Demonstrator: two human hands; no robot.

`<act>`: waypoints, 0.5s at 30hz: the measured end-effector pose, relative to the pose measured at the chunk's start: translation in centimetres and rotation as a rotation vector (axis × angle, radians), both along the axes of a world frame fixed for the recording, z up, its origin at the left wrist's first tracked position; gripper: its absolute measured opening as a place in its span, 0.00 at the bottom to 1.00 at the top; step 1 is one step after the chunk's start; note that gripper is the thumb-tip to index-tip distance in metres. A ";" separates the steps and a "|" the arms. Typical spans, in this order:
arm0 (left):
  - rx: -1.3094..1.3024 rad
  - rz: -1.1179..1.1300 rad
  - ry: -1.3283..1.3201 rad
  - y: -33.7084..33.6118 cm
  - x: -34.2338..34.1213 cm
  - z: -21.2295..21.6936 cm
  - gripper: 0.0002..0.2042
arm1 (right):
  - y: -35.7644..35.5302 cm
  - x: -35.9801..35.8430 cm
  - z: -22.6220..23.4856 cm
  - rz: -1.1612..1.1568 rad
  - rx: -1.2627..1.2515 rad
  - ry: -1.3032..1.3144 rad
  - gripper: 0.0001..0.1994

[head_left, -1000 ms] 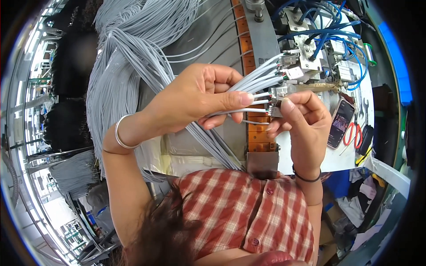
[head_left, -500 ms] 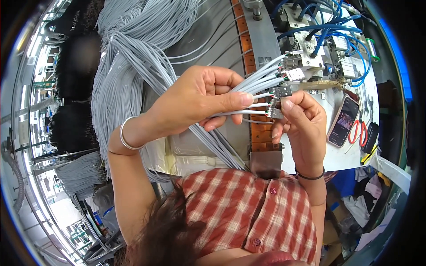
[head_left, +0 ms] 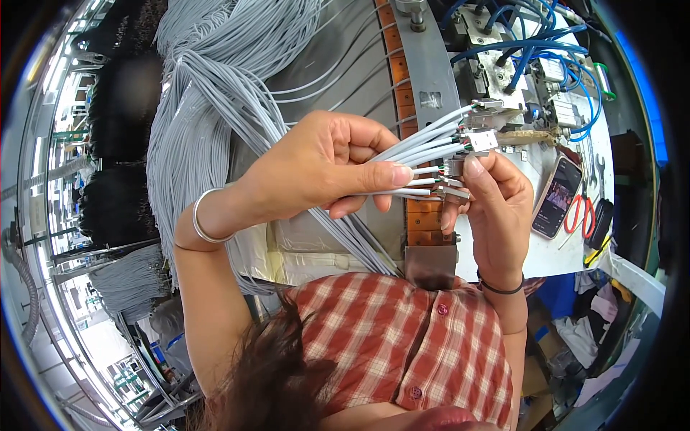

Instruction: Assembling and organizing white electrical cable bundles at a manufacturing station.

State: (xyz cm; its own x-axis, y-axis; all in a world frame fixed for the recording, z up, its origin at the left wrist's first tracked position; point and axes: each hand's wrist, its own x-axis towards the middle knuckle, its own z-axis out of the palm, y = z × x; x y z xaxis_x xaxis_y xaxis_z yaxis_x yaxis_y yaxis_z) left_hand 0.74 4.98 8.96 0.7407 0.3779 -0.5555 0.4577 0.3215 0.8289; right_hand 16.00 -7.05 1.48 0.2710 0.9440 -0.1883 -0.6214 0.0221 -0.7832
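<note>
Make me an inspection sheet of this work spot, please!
Surface: white tabletop at right; orange strip to its left
Job's things: held gray cables with metal connectors
Clutter: phone and red-handled scissors on the tabletop
Hands: left hand grips the held cables; right hand is at the connectors, grip unclear
Cables: big gray bundle at upper left; blue tubes at upper right
Surroundings: dark bundles at far left; crumpled scraps at lower right

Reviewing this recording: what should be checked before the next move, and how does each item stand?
1. Left hand grips the gray cables: ok, thumb closed over them.
2. Right hand holds a connector: cannot tell; thumb at one, contact partly hidden.
3. Connectors lined up: not ok, they fan out unevenly.
4. Scissors away from both hands: ok, lying beside the phone.
5. Connectors undamaged: cannot tell, too small.
</note>
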 end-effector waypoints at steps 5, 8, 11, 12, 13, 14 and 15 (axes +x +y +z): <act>0.002 0.010 -0.004 0.0 0.1 -0.1 0.13 | 0.0 0.3 -0.1 0.017 0.011 0.004 0.08; 0.042 0.010 -0.029 -0.1 0.1 -0.3 0.14 | -0.1 0.3 0.2 0.011 0.003 0.003 0.08; 0.317 -0.096 -0.565 4.6 -0.9 -0.1 0.13 | -0.5 0.2 0.7 -0.034 -0.024 -0.001 0.08; 0.439 0.146 -0.716 6.7 -0.7 0.0 0.13 | -0.6 0.0 0.6 -0.065 0.026 -0.128 0.08; 0.066 0.176 -0.952 11.3 -1.2 1.4 0.13 | -1.0 -0.2 1.2 -0.043 0.107 -0.255 0.08; -0.316 0.186 -1.179 15.6 -1.6 3.1 0.16 | -1.4 -0.3 1.8 -0.022 0.192 -0.379 0.08; 0.258 0.593 -0.970 17.2 -0.6 4.2 0.15 | -1.4 -0.2 2.0 0.031 0.388 -0.354 0.08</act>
